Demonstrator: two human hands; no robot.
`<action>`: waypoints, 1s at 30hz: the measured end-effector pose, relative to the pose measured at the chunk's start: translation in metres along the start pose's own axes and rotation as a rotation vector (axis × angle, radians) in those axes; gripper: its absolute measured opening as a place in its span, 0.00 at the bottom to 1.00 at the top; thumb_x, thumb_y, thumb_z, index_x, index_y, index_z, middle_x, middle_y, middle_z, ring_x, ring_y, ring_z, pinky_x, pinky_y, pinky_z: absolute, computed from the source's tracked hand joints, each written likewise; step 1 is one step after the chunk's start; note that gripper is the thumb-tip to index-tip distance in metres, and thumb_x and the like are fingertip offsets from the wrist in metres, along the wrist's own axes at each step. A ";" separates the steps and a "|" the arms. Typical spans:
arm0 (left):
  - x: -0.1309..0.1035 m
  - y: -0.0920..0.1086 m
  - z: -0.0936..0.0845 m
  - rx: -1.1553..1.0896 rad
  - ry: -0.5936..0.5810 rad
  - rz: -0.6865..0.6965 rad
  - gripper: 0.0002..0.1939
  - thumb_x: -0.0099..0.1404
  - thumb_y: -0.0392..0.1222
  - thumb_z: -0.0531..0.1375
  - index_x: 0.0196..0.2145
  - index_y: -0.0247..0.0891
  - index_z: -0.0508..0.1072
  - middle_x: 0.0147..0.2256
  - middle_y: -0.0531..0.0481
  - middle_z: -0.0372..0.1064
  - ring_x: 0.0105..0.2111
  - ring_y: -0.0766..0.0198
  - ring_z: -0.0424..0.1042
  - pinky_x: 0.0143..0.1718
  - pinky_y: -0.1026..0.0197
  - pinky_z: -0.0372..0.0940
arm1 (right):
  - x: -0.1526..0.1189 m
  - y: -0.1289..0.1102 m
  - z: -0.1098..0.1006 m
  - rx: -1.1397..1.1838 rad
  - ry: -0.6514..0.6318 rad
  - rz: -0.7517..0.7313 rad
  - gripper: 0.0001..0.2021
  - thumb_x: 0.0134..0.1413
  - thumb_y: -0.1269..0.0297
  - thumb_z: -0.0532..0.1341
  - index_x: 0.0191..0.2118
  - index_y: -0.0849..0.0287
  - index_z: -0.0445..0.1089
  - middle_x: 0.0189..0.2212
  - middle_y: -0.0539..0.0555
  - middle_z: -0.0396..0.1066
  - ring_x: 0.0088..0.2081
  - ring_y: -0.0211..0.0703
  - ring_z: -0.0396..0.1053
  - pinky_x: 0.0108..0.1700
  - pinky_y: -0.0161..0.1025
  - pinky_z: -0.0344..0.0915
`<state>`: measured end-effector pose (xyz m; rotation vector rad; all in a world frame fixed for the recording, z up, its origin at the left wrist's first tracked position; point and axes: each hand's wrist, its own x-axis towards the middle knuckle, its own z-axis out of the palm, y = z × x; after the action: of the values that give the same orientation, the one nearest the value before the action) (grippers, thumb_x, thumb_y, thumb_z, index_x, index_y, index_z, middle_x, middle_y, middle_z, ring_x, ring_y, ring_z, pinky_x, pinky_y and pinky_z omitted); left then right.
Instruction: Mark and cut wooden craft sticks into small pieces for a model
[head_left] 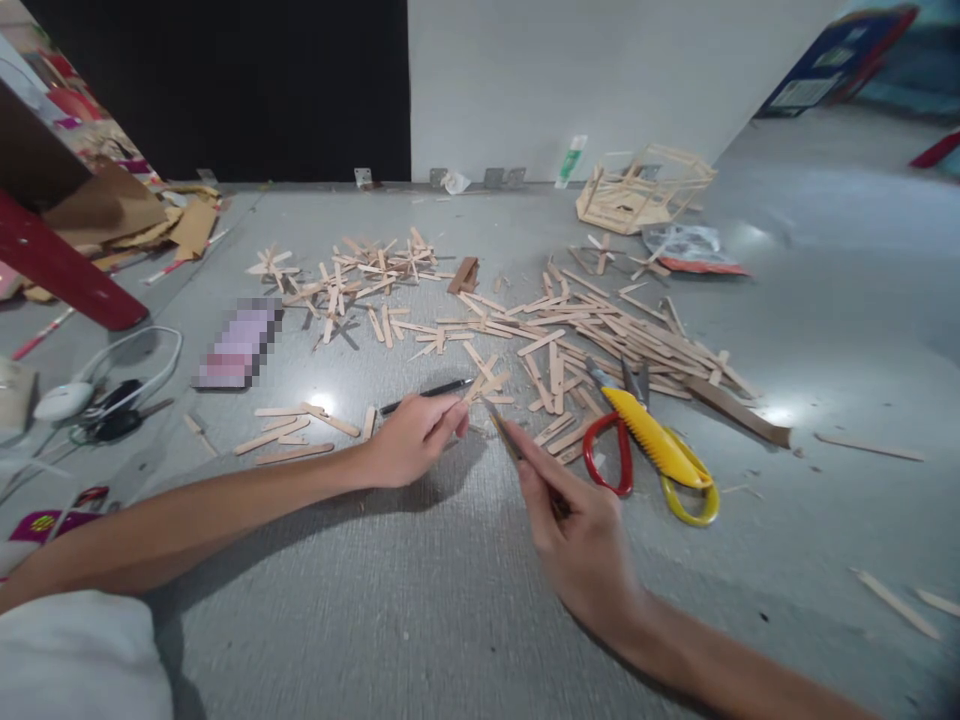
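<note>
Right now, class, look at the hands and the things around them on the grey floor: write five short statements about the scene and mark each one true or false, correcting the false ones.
1. The left hand holds a black pen. True.
2. The right hand holds the scissors. False: it pinches a thin stick; the scissors lie untouched beside it.
3. The scissors have one red and one yellow handle loop. True.
4. The loose wooden sticks are stacked in a box. False: they lie scattered on the floor.
5. A framework built of sticks stands near the far wall. True.
</note>
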<state>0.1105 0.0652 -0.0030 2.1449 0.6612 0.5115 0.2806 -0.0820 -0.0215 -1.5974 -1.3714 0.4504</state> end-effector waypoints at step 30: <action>-0.006 -0.005 0.006 0.174 -0.035 0.061 0.17 0.80 0.46 0.44 0.31 0.42 0.59 0.23 0.57 0.56 0.22 0.66 0.56 0.29 0.62 0.54 | 0.011 -0.011 0.002 0.193 -0.112 0.148 0.21 0.70 0.59 0.58 0.61 0.57 0.78 0.23 0.53 0.77 0.27 0.46 0.77 0.22 0.36 0.71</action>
<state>0.1073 0.0609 -0.0111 2.3377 0.6424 0.4624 0.2763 -0.0717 -0.0101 -1.5386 -1.2551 0.7482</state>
